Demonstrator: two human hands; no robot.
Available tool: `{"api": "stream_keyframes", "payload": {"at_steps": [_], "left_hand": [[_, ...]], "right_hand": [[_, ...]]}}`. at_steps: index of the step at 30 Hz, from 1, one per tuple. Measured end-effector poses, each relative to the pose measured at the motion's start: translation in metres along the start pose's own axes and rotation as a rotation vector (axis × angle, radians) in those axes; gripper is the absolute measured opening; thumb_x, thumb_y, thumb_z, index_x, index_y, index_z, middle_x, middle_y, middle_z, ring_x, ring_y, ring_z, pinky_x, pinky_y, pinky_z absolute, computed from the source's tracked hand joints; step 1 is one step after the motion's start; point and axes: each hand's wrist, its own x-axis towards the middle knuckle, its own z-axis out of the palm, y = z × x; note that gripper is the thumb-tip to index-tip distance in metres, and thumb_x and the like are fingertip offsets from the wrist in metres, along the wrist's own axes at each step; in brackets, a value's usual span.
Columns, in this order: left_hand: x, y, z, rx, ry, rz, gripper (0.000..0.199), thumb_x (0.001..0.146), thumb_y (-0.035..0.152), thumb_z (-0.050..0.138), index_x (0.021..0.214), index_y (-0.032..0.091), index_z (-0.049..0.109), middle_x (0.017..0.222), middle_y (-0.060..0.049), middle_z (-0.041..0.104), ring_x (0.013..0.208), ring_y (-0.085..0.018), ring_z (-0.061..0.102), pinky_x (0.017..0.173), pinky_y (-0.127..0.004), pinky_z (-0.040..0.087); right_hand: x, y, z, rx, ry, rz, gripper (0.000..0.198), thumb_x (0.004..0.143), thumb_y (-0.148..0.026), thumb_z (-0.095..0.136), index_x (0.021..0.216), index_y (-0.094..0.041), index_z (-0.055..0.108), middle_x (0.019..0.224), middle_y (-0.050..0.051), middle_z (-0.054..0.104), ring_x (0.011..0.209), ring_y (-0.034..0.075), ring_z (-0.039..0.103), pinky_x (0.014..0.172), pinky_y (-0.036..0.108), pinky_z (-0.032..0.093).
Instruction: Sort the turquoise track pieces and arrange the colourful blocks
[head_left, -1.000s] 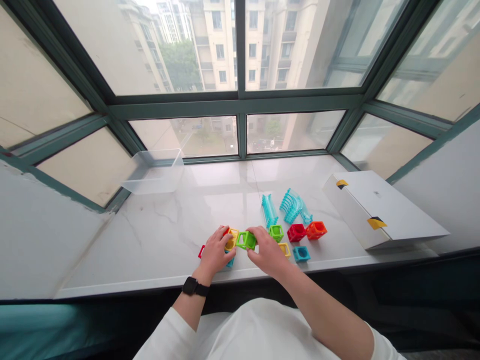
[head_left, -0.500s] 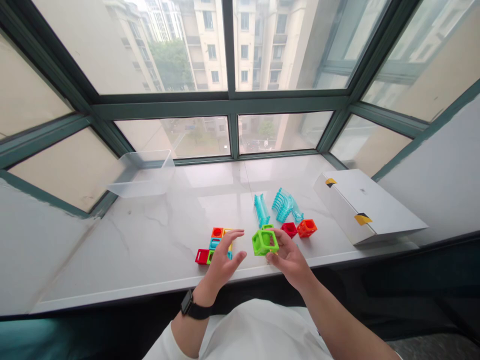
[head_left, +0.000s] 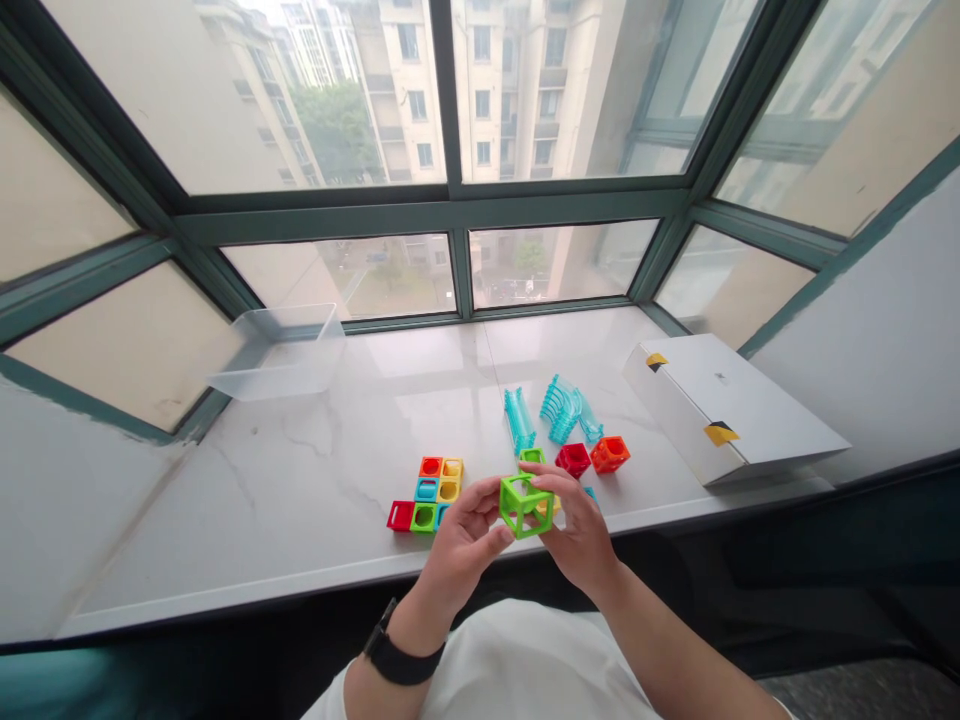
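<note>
A green open-frame toy cube (head_left: 520, 506) is held up near the front edge of the sill, between both my hands. My right hand (head_left: 583, 540) grips it from the right, fingers over the top and thumb below. At its left side, the thumb and curled fingers of my left hand (head_left: 461, 540) close on the same cube. Just left of that hand lies a flat group of joined blocks, among them a red block (head_left: 401, 516), a green block (head_left: 424, 517) and a yellow block (head_left: 452, 468). Behind the held cube sits another green block (head_left: 532, 457), partly hidden.
Clear blue track pieces (head_left: 519, 420) and a curved blue piece (head_left: 561, 408) lie farther back. A dark red block (head_left: 573, 460) and an orange block (head_left: 611, 454) stand to the right. A white box (head_left: 750, 400) is at the right, a clear plastic bin (head_left: 270, 384) at the left, by the windows.
My left hand has moved right and closed on the green cube; before, it hovered apart with fingers spread. The cube has come slightly lower and turned in my right hand.
</note>
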Motion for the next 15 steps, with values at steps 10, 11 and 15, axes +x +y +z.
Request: {"api": "stream_keyframes", "payload": {"at_steps": [10, 11, 15], "left_hand": [[0.002, -0.003, -0.003, 0.182, 0.008, 0.107, 0.049, 0.083, 0.041, 0.088, 0.126, 0.024, 0.073, 0.120, -0.011, 0.075, 0.111, -0.028, 0.071, 0.104, -0.044, 0.058], [0.002, -0.004, -0.004, 0.194, -0.001, 0.108, 0.049, 0.084, 0.040, 0.087, 0.127, 0.024, 0.073, 0.121, -0.011, 0.075, 0.112, -0.028, 0.070, 0.104, -0.044, 0.058], [0.004, -0.005, -0.003, 0.193, -0.017, 0.099, 0.048, 0.085, 0.039, 0.086, 0.129, 0.024, 0.072, 0.122, -0.011, 0.074, 0.113, -0.027, 0.069, 0.104, -0.043, 0.057]], "right_hand": [[0.000, -0.005, -0.008, -0.132, -0.073, -0.031, 0.041, 0.094, -0.020, 0.070, 0.132, -0.032, 0.059, 0.142, 0.009, 0.069, 0.131, 0.029, 0.066, 0.107, 0.051, 0.057], [0.000, -0.004, -0.010, -0.137, -0.081, -0.043, 0.045, 0.093, -0.019, 0.070, 0.134, -0.032, 0.058, 0.143, 0.009, 0.068, 0.132, 0.030, 0.065, 0.108, 0.051, 0.056], [0.000, -0.006, -0.016, -0.163, -0.081, -0.098, 0.050, 0.095, -0.016, 0.067, 0.139, -0.035, 0.056, 0.145, 0.008, 0.065, 0.135, 0.029, 0.063, 0.111, 0.053, 0.054]]}}
